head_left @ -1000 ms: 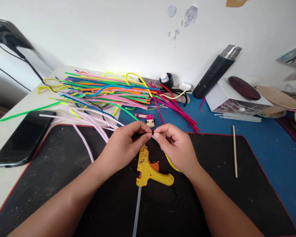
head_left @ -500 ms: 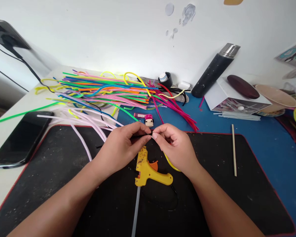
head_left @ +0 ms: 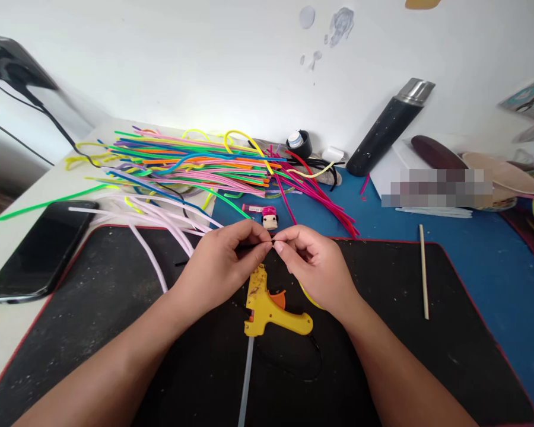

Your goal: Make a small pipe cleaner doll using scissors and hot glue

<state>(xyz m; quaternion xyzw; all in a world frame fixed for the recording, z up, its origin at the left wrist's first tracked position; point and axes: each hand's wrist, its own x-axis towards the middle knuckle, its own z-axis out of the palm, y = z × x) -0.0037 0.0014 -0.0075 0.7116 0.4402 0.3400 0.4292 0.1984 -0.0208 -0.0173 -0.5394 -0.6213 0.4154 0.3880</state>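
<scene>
My left hand (head_left: 220,261) and my right hand (head_left: 318,270) meet fingertip to fingertip over the black mat. Between them is a thin black pipe cleaner (head_left: 249,245), pinched by both thumbs and forefingers. Its tail sticks out to the left of my left hand. Just below the fingers lies a yellow hot glue gun (head_left: 267,308) with an orange trigger and a clear glue stick in its back end. A small doll-like head (head_left: 269,220) with pink on top sits just beyond my fingertips. A yellow curved strip (head_left: 312,298) shows partly behind my right hand.
Many coloured pipe cleaners (head_left: 191,157) are heaped at the back, with pale lilac ones (head_left: 149,255) reaching onto the mat (head_left: 115,332). A phone (head_left: 40,252) lies left, a wooden stick (head_left: 423,273) right. A dark flask (head_left: 385,130) leans against the wall.
Both hands keep the same pinch, with the fingertips barely shifted. The whole view has moved very slightly, and nothing else on the table has moved.
</scene>
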